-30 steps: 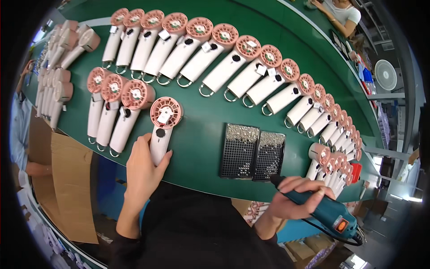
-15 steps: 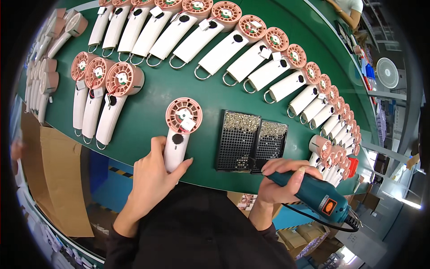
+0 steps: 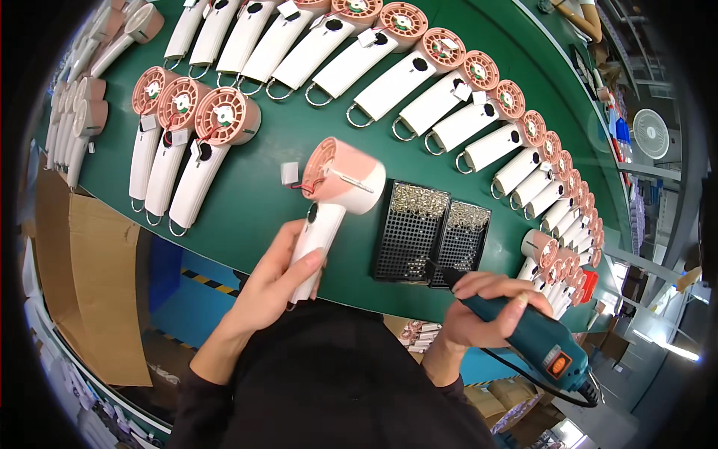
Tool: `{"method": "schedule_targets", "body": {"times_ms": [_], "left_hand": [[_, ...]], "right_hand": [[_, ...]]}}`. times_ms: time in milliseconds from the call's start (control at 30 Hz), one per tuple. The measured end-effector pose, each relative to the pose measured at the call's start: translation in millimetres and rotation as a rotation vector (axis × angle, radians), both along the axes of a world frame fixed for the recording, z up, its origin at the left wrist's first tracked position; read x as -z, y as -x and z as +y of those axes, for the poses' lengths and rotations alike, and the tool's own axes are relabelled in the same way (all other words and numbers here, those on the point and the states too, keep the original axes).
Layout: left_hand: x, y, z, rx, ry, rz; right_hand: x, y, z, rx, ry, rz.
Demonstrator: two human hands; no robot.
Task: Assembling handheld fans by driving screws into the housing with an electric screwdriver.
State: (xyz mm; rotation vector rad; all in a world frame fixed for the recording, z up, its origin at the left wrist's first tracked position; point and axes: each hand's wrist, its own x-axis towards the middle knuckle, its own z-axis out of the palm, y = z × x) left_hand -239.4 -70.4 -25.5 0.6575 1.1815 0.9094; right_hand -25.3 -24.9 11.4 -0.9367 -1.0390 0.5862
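Note:
My left hand (image 3: 273, 280) is closed round the white handle of a pink-and-white handheld fan (image 3: 348, 176). The fan's round head is turned on its side, with its open face to the left and a small white tag on red wires sticking out. A dark green electric screwdriver (image 3: 535, 337) lies in my right hand (image 3: 490, 307), its fingers wrapped round the front of the body. The bit points up and left at the lower edge of a black two-part screw tray (image 3: 407, 243). Small silvery screws fill the far end of both parts, with a few in the near holes.
A long curved row of similar fans (image 3: 393, 86) spans the far side of the green table (image 3: 280, 243). Three more fans (image 3: 168, 161) lie at the left, with others stacked behind. Below the table's left edge is a cardboard box (image 3: 108, 292). Another person's arm (image 3: 583, 22) shows at the far right.
My left hand has lifted the fan and rolled it onto its side, moving slightly right. The view has shifted a little. My right hand keeps the screwdriver by the tray.

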Motion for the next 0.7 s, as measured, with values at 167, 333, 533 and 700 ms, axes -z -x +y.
{"method": "schedule_targets", "body": {"times_ms": [167,333,533,700], "left_hand": [[18,-11,7,-0.141,0.140,-0.812],[20,-24,18,-0.027,0.136,-0.748],[28,-28,16,-0.057,0.150,-0.775],[26,-29,18,-0.054,0.169,-0.716]], "right_hand": [[-13,6,-14,-0.059,-0.119,0.072],[-28,30,-27,-0.342,-0.309,0.214],[-15,61,-33,-0.559,-0.342,0.185],[-13,66,-36,-0.536,-0.262,0.136]]}}
